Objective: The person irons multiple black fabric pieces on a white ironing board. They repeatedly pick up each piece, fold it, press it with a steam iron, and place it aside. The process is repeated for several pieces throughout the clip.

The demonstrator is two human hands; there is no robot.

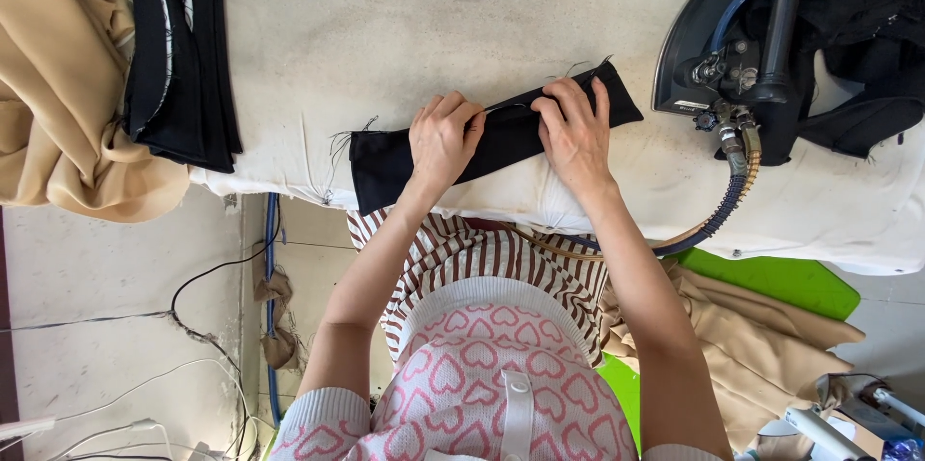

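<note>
White padded ironing table [385, 18], stained; grey floor [96, 278], trailing cables [207, 336].

The hands [511, 133] cover the middle of the black cloth strip [385, 160], so the fold under the fingertips cannot be made out. The iron [708, 42] has its top cut off by the upper edge. The dark cloth stack [183, 56] and tan fabric [58, 85] run out of the picture. The desk [385, 27] hides the hose's [718, 220] far end.
</note>
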